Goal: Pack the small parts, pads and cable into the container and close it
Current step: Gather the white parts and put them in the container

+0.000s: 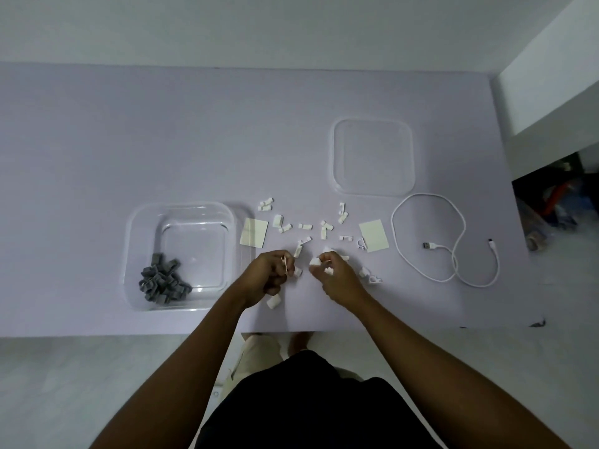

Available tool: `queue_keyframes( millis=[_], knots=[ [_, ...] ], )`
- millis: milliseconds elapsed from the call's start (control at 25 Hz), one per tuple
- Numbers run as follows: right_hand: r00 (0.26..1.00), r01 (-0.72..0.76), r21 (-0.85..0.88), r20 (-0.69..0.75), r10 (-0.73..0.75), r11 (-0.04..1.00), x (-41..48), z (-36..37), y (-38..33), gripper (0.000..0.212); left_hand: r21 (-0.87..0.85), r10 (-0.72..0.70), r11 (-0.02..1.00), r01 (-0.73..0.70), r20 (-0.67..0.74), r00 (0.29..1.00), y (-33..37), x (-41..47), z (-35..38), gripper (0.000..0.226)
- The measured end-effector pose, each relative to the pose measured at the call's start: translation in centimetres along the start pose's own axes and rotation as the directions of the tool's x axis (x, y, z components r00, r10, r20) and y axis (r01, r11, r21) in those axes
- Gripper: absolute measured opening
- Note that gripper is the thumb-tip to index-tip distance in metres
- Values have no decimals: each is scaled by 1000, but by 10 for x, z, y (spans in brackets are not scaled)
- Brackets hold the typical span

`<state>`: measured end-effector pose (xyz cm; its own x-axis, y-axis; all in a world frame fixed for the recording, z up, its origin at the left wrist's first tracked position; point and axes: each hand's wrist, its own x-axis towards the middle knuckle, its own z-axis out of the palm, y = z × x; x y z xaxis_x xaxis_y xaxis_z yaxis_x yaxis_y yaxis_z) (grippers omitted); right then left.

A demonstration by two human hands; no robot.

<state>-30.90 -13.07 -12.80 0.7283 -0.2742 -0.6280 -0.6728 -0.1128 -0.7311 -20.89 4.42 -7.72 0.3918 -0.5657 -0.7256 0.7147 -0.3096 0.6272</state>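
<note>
At the desk's near edge, the left hand and right hand each curl their fingers round small white clips, the open container of grey clips just left, with lid, pads and cable lying right.

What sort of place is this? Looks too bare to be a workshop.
Probably a plain home or office room, not a workshop: a pale table against a white wall, a clear container and white USB cable on it, and mixed clutter on the floor at right.
</note>
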Motion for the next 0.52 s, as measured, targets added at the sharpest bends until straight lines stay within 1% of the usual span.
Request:
queue_keyframes(
  millis=[40,80,120,160,200,240,280,320,360,400,440,480,520],
  knots=[
    [995,-99,257,58,87,961,-3,-1,-4,16,-68,19,998,-17,31,999,1,-2,-5,17],
    [980,-189,474,143,137,860,-7,-3,-8,9,-127,39,991,-33,45,998,4,-7,-8,16],
    [964,-248,606,228,134,755,-11,-7,-10,7,-165,57,985,-48,49,997,7,-10,-11,16],
    [951,-273,660,292,96,700,-14,-9,-12,9,-188,76,980,-66,49,996,9,-15,-15,16],
    [942,-274,667,331,55,692,-16,-9,-15,11,-207,92,975,-81,44,995,12,-20,-20,15],
    [940,-269,646,336,50,715,-16,-7,-16,12,-227,104,970,-92,41,994,12,-25,-25,13],
    [950,-260,602,298,90,755,-15,-4,-19,14,-247,109,964,-97,37,993,14,-29,-30,11],
    [968,-231,528,213,136,817,-12,2,-20,20,-262,113,960,-103,23,993,14,-33,-35,7],
    [985,-171,411,102,142,895,-8,7,-20,27,-260,112,959,-110,-6,994,15,-37,-40,4],
    [996,-82,243,2,84,967,-4,13,-19,31,-233,108,965,-120,-65,992,15,-40,-44,12],
    [999,20,41,-45,-18,999,0,19,-18,33,-177,102,976,-129,-155,983,14,-42,-49,23],
    [993,103,-151,-37,-110,983,2,25,-15,31,-101,100,986,-131,-263,960,13,-45,-54,32],
    [988,149,-297,7,-154,943,2,29,-14,29,-15,111,992,-127,-384,917,11,-47,-58,37]
  ],
)
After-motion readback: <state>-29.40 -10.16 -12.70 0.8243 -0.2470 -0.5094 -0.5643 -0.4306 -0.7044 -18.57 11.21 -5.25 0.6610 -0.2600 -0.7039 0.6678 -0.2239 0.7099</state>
